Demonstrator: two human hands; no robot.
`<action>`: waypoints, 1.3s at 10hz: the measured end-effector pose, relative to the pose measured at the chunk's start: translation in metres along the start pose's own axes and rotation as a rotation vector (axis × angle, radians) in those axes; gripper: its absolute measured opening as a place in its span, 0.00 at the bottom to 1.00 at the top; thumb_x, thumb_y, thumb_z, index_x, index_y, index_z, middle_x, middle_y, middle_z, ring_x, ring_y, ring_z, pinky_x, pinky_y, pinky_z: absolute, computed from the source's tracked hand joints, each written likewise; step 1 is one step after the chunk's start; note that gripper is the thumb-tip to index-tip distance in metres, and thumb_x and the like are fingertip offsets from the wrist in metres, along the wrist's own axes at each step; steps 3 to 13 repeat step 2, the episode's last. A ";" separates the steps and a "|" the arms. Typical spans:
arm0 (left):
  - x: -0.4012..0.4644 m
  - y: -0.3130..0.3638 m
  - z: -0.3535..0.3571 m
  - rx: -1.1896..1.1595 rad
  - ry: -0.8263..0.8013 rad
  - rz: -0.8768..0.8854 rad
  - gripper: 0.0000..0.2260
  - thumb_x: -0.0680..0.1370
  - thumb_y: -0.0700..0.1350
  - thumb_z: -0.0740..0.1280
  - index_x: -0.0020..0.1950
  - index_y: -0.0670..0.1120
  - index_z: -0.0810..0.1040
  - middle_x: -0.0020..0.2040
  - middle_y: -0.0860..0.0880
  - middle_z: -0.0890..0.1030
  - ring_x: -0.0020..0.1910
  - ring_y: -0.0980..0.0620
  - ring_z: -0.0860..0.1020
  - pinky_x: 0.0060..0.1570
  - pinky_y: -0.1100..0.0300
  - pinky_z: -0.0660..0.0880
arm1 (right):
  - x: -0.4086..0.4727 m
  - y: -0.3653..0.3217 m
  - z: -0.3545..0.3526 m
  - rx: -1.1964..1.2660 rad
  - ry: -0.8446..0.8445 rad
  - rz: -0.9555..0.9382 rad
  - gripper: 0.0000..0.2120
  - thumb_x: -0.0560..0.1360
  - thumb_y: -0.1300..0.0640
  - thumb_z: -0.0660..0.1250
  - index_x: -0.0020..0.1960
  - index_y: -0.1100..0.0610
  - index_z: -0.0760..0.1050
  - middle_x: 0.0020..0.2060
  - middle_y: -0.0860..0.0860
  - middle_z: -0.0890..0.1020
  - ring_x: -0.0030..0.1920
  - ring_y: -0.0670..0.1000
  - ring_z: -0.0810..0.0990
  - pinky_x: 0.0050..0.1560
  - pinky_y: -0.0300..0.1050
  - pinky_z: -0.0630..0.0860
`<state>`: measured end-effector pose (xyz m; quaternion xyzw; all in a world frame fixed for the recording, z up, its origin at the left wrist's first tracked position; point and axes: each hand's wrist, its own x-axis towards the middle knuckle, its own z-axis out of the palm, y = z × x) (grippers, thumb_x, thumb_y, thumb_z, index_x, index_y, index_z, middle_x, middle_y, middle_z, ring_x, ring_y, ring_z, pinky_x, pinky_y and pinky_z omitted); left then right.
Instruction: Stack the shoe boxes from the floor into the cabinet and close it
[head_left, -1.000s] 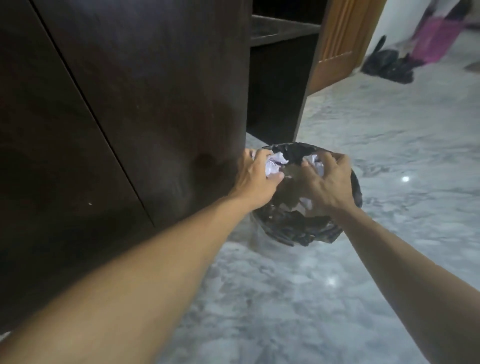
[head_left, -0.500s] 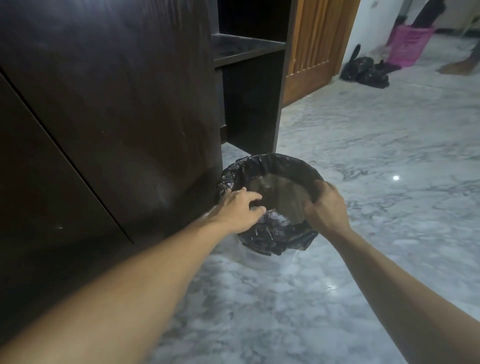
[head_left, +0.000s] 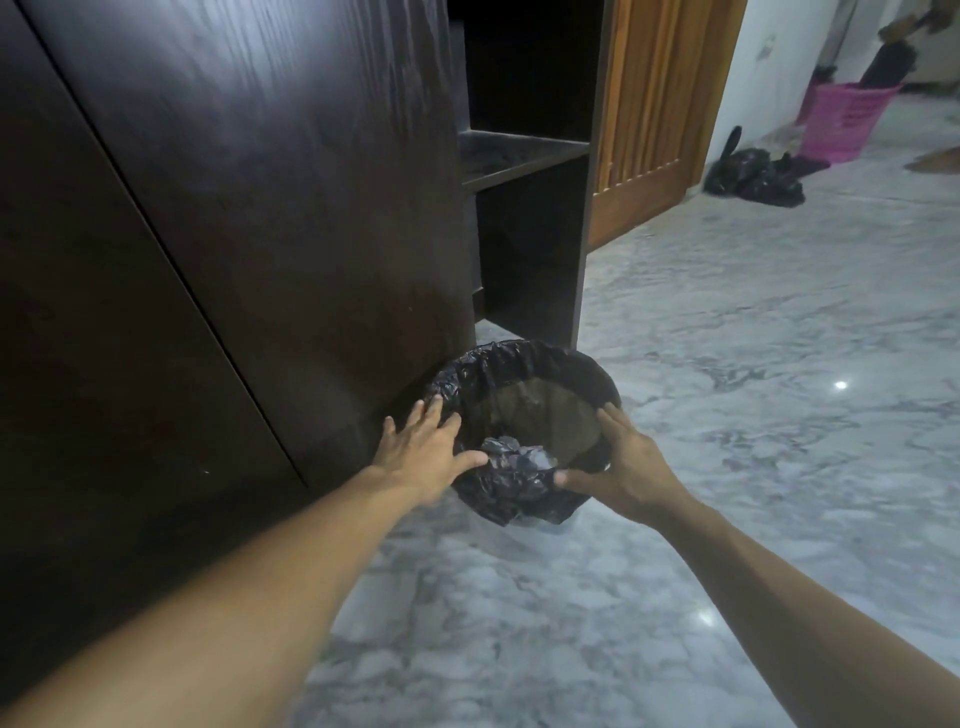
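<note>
The dark wooden cabinet (head_left: 249, 218) fills the left side, its closed door panels rising over the marble floor (head_left: 779, 415). At its foot, just right of the door's lower corner, stands a round bin lined with a black bag (head_left: 524, 384), and everything else is placed from this bin. On the bin's left edge the left hand (head_left: 423, 454) lies flat with fingers spread and straight, pressing the liner against the rim without curling round it. On the bin's near right edge the right hand (head_left: 621, 465) grips the rim, fingers outside and thumb along the crumpled plastic. Inside the bin, low at the near side, sits a crumpled wad (paper or plastic, hard to tell). Behind the bin the cabinet's open section shows a bare shelf (head_left: 514, 156). No shoe boxes show anywhere. Right of that stands a lighter wooden door (head_left: 654, 114). Far beyond the bin to the right lie black bags (head_left: 753, 176) and a pink basket (head_left: 847, 119).
</note>
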<state>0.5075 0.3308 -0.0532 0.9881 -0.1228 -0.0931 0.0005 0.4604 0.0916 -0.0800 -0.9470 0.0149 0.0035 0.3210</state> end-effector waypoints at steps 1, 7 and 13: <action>-0.014 -0.012 -0.011 0.035 -0.003 -0.012 0.32 0.79 0.63 0.57 0.79 0.49 0.55 0.80 0.46 0.47 0.78 0.45 0.50 0.74 0.42 0.52 | -0.003 -0.004 0.012 -0.009 0.036 -0.013 0.44 0.71 0.42 0.73 0.78 0.57 0.57 0.78 0.53 0.56 0.78 0.52 0.53 0.74 0.47 0.57; -0.035 -0.025 -0.019 -0.028 -0.077 0.013 0.35 0.77 0.63 0.61 0.79 0.48 0.56 0.80 0.45 0.51 0.78 0.44 0.53 0.74 0.45 0.56 | -0.016 -0.012 0.020 -0.044 0.123 -0.009 0.40 0.73 0.43 0.71 0.78 0.55 0.58 0.78 0.51 0.56 0.77 0.52 0.58 0.71 0.46 0.63; -0.035 -0.025 -0.019 -0.028 -0.077 0.013 0.35 0.77 0.63 0.61 0.79 0.48 0.56 0.80 0.45 0.51 0.78 0.44 0.53 0.74 0.45 0.56 | -0.016 -0.012 0.020 -0.044 0.123 -0.009 0.40 0.73 0.43 0.71 0.78 0.55 0.58 0.78 0.51 0.56 0.77 0.52 0.58 0.71 0.46 0.63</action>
